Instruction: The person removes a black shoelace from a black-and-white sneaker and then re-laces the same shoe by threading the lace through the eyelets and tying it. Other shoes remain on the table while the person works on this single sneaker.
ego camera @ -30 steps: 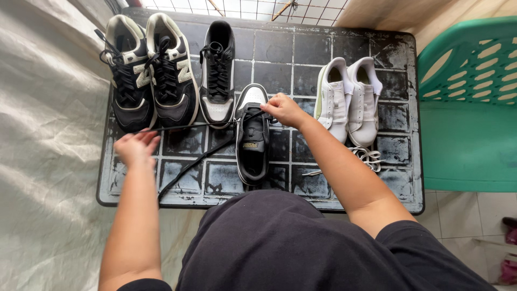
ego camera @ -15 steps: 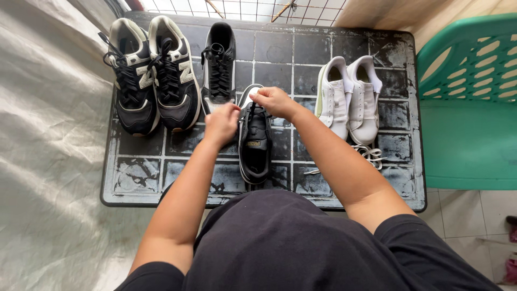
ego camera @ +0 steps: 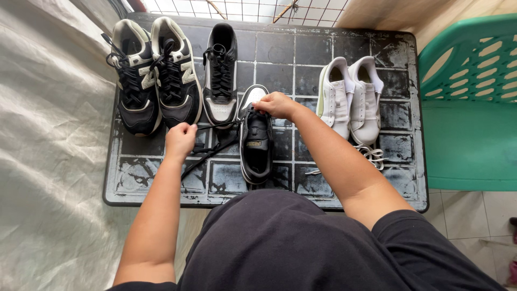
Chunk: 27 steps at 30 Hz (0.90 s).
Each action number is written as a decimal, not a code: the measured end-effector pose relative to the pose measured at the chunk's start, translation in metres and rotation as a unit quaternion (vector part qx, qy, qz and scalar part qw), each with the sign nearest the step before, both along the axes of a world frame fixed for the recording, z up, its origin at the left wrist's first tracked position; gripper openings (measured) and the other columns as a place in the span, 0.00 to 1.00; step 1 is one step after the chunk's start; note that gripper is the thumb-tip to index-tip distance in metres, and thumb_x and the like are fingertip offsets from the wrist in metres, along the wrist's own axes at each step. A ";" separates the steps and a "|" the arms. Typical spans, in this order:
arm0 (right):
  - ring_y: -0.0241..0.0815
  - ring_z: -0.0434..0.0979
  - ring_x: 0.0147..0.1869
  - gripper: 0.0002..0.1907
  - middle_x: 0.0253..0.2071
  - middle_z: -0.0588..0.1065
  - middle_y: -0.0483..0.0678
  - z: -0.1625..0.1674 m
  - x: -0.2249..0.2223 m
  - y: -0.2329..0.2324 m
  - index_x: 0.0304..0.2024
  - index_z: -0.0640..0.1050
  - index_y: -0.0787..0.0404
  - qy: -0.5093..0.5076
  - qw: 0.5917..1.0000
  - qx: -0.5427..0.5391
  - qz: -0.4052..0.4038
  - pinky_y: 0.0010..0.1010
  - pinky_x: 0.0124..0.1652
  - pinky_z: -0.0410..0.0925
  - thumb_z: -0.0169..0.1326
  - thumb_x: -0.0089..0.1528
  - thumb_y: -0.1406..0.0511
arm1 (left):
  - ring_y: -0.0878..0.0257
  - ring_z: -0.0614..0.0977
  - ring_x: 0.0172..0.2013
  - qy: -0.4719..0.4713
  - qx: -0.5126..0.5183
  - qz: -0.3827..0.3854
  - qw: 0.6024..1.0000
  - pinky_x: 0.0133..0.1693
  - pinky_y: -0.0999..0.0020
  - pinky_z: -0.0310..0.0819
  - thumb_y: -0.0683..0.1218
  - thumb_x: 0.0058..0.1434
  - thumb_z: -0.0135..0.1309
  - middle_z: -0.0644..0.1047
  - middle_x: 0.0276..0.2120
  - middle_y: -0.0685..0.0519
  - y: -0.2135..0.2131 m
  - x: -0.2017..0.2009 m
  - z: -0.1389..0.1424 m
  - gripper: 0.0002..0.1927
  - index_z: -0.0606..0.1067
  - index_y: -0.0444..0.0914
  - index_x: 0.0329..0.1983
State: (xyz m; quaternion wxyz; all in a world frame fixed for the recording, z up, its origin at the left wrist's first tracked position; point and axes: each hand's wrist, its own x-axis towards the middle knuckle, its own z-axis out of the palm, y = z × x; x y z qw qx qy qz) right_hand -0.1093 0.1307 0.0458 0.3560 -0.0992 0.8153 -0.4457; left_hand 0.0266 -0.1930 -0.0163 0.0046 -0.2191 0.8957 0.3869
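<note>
A black sneaker with a white toe point(ego camera: 257, 145) lies on a dark tiled table point(ego camera: 301, 59), toe pointing away from me. My right hand point(ego camera: 274, 104) grips it near the toe end of the lacing. My left hand point(ego camera: 180, 139) is to the left of the shoe, pinching a black shoelace point(ego camera: 212, 152) that runs taut from the shoe to my fingers, with loose lace trailing on the table below. Its matching laced black sneaker point(ego camera: 221, 73) stands just behind.
A pair of black and white trainers point(ego camera: 156, 75) stands at the table's back left. A white pair point(ego camera: 350, 99) stands on the right with a loose white lace point(ego camera: 371, 156). A green plastic chair point(ego camera: 468, 108) is at the right, a pale sheet point(ego camera: 48, 151) at the left.
My left hand went from the table's left to the shoe, then pulled back left with the black lace drawn taut. The right hand stayed on the shoe.
</note>
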 end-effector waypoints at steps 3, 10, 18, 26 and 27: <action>0.38 0.74 0.33 0.24 0.29 0.78 0.47 0.001 0.001 -0.006 0.31 0.84 0.63 0.078 0.992 0.063 0.073 0.32 0.37 0.68 0.57 0.65 0.49 | 0.48 0.81 0.33 -0.014 -0.034 0.032 0.999 0.40 0.55 0.74 0.56 0.65 0.56 0.81 0.30 0.44 -0.008 0.015 0.013 0.17 0.80 0.38 0.33; 0.49 0.77 0.38 0.17 0.35 0.77 0.53 -0.008 0.004 -0.012 0.32 0.86 0.65 0.257 0.957 0.007 0.137 0.40 0.39 0.70 0.60 0.62 0.57 | 0.53 0.79 0.47 0.078 -0.308 -0.119 0.941 0.44 0.53 0.70 0.54 0.59 0.56 0.81 0.42 0.51 0.053 0.002 0.044 0.14 0.80 0.43 0.43; 0.38 0.74 0.42 0.12 0.44 0.80 0.47 0.002 -0.004 0.002 0.47 0.82 0.59 -0.025 0.999 -0.013 0.016 0.32 0.41 0.69 0.54 0.67 0.61 | 0.52 0.77 0.52 -0.037 -0.078 -0.181 0.980 0.51 0.46 0.63 0.57 0.67 0.51 0.80 0.42 0.52 0.138 -0.039 0.027 0.15 0.78 0.43 0.41; 0.34 0.78 0.54 0.17 0.49 0.80 0.47 -0.002 0.006 0.018 0.50 0.77 0.60 -0.038 0.990 -0.134 -0.008 0.27 0.51 0.72 0.53 0.59 0.76 | 0.49 0.79 0.52 -0.140 -0.095 -0.213 0.962 0.52 0.51 0.69 0.58 0.67 0.51 0.81 0.47 0.45 0.095 -0.051 0.018 0.18 0.79 0.41 0.45; 0.35 0.78 0.53 0.17 0.49 0.80 0.47 -0.002 0.006 0.018 0.50 0.77 0.60 -0.047 0.990 -0.134 -0.024 0.28 0.51 0.72 0.52 0.59 0.76 | 0.49 0.80 0.51 -0.173 -0.069 -0.217 0.958 0.53 0.53 0.70 0.59 0.68 0.51 0.81 0.46 0.45 0.091 -0.052 0.024 0.19 0.79 0.41 0.46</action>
